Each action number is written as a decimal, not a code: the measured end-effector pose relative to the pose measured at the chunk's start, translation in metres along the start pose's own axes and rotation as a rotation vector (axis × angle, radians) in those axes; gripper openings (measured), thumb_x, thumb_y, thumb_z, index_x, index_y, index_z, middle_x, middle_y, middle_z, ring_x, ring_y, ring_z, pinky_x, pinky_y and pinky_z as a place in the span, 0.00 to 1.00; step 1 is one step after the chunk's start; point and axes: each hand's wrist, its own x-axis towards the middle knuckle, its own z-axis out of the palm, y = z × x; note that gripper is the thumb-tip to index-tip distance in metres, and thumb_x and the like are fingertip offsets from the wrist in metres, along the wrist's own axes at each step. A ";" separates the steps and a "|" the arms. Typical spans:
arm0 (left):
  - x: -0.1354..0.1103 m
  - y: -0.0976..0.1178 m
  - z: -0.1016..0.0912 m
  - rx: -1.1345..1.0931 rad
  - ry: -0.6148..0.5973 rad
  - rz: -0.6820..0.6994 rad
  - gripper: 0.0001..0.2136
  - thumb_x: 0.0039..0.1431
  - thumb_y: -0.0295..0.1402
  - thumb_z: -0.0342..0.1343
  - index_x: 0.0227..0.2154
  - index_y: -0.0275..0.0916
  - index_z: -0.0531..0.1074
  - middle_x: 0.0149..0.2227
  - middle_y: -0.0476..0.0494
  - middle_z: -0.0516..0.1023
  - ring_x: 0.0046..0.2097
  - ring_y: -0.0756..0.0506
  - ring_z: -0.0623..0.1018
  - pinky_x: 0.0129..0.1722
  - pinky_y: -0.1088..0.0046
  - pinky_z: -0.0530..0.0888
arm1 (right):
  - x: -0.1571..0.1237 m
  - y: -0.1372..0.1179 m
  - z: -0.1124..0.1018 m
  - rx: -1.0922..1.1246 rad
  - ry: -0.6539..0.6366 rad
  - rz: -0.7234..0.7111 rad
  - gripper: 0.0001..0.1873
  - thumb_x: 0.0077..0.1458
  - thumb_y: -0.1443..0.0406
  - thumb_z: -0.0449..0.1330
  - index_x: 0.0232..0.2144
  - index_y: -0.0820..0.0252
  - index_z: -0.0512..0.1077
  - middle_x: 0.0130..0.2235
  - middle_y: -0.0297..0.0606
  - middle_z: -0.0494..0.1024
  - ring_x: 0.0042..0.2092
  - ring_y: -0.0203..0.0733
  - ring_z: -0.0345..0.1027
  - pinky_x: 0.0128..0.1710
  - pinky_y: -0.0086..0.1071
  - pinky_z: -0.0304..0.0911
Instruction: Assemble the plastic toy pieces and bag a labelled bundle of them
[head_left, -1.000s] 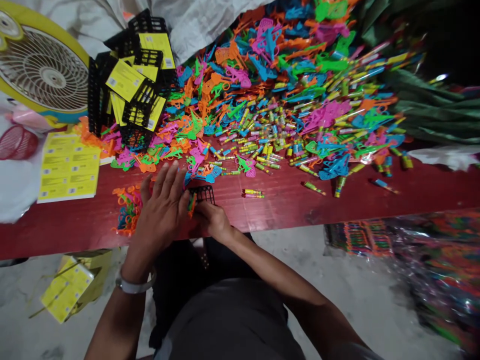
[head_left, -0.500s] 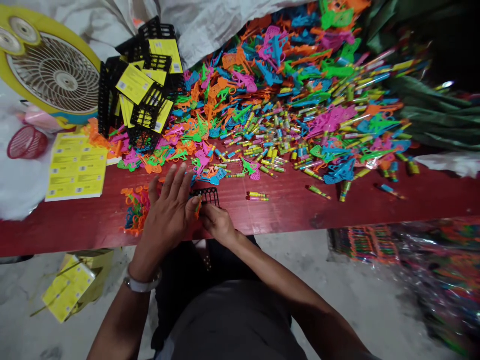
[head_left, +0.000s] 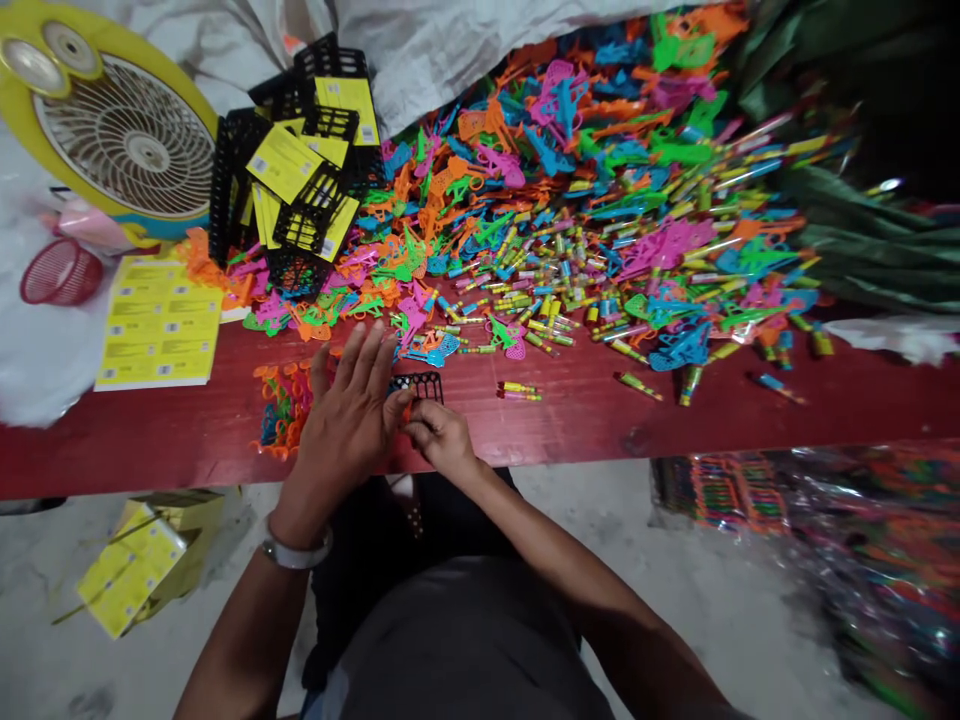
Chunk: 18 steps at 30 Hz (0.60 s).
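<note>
My left hand (head_left: pixel 346 415) lies palm down with fingers stretched out, over a packed row of small coloured plastic toys (head_left: pixel 282 410) that shows to its left. Its thumb tip is close to a small orange plastic piece (head_left: pixel 407 411). My right hand (head_left: pixel 444 440) is closed, thumb and fingertips pinched on that orange piece. Just beyond my right hand, part of a black plastic rack (head_left: pixel 429 384) with slots shows; the rest is hidden beneath my hands. Two small tubes with coloured ends (head_left: pixel 519 391) lie to the right on the red table (head_left: pixel 577 420).
A big heap of bright plastic toys (head_left: pixel 450 190) and tubes covers the back. Black racks (head_left: pixel 330 125) with yellow cards are piled left of it, near a yellow fan (head_left: pixel 146 150). Yellow card sheets (head_left: pixel 161 330) and a red basket (head_left: pixel 63 272) stand left. Bagged goods (head_left: pixel 862 540) lie lower right.
The view has shifted slightly, so the things on the left sit a little further right. My right fingers have moved a little at the orange piece; my left hand stays stretched out.
</note>
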 end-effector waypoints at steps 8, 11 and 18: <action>0.002 0.001 -0.002 -0.019 -0.017 -0.010 0.26 0.74 0.41 0.38 0.70 0.39 0.54 0.72 0.35 0.56 0.74 0.39 0.52 0.72 0.49 0.43 | -0.001 -0.001 0.001 -0.037 0.014 -0.053 0.07 0.63 0.67 0.55 0.30 0.55 0.67 0.30 0.34 0.73 0.34 0.38 0.70 0.35 0.29 0.66; 0.003 0.002 -0.002 -0.024 -0.009 -0.020 0.25 0.74 0.41 0.38 0.69 0.40 0.55 0.72 0.35 0.57 0.74 0.39 0.53 0.72 0.49 0.43 | -0.001 -0.002 0.002 0.031 0.038 -0.016 0.08 0.63 0.65 0.56 0.30 0.55 0.67 0.30 0.33 0.72 0.34 0.39 0.71 0.36 0.30 0.66; 0.002 0.004 -0.002 -0.027 0.019 -0.021 0.25 0.74 0.42 0.38 0.69 0.40 0.56 0.72 0.36 0.59 0.74 0.39 0.54 0.72 0.50 0.44 | -0.006 0.001 0.009 0.145 0.105 0.084 0.10 0.62 0.58 0.58 0.30 0.55 0.67 0.26 0.30 0.70 0.26 0.36 0.65 0.30 0.30 0.63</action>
